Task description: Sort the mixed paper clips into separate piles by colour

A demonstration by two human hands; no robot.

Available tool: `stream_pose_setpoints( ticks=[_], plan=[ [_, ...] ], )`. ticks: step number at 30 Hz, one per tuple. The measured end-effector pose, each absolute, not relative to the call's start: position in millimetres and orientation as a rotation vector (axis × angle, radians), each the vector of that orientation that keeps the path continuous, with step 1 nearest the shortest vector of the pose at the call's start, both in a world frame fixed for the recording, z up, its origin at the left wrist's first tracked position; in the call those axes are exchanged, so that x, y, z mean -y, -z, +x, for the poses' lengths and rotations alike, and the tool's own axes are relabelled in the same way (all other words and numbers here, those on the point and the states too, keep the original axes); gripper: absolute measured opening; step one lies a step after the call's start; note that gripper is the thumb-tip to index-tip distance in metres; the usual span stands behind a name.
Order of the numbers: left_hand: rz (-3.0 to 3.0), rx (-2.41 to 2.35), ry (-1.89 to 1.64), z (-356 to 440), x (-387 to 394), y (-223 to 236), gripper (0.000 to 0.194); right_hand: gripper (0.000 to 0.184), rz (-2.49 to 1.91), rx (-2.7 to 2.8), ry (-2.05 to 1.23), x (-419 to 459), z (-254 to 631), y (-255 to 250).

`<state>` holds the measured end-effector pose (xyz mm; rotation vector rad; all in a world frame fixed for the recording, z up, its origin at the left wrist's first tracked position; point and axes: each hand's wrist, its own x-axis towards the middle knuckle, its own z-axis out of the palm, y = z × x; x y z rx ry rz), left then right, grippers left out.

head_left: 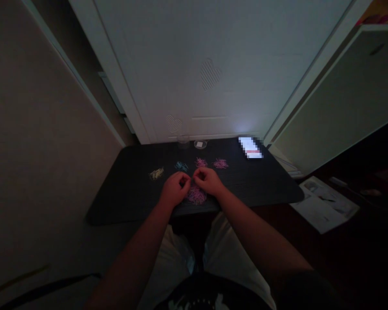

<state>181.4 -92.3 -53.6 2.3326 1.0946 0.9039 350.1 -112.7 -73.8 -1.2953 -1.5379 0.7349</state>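
Observation:
My left hand (176, 188) and my right hand (208, 181) meet over a dark table, thumbs and fingers pinched close together. Whatever sits between the fingertips is too small and dim to make out. Just below them lies a mixed pile of thin, short, band-like pieces (197, 196), mostly pink and purple. Beyond the hands are smaller heaps of similar pieces: a pale yellow heap (157, 173), a blue-green heap (181, 165), a pink heap (200, 162) and another pink heap (220, 163). My right hand is close to the nearer pink one.
A clear round container (183, 142) and a clear lid-like disc with a white label (199, 144) stand at the back of the dark table (129, 193). A lit phone (250, 147) lies back right. A white panel (181, 94) rises behind; papers (325, 206) lie lower right.

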Motion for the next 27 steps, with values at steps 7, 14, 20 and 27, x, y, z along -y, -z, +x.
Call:
stream_pose_setpoints(
  ticks=[7,14,20,27],
  plan=[
    [2.347,-1.022,-0.931,182.7,93.6,53.9,0.03,0.007,-1.287,1.524,-0.755,113.3,350.6,71.2],
    [2.323,-0.995,-0.975,181.7,95.2,52.0,0.028,0.01,-1.303,1.542,-0.754,115.3,349.6,67.4],
    [2.346,-0.964,-0.989,181.1,94.7,52.4,0.025,0.008,-1.316,1.563,-0.75,115.5,349.6,67.6],
    [2.346,-1.01,-1.031,181.6,94.6,51.9,0.01,0.005,-1.297,1.566,-0.758,116.0,350.2,68.0]
  ],
)
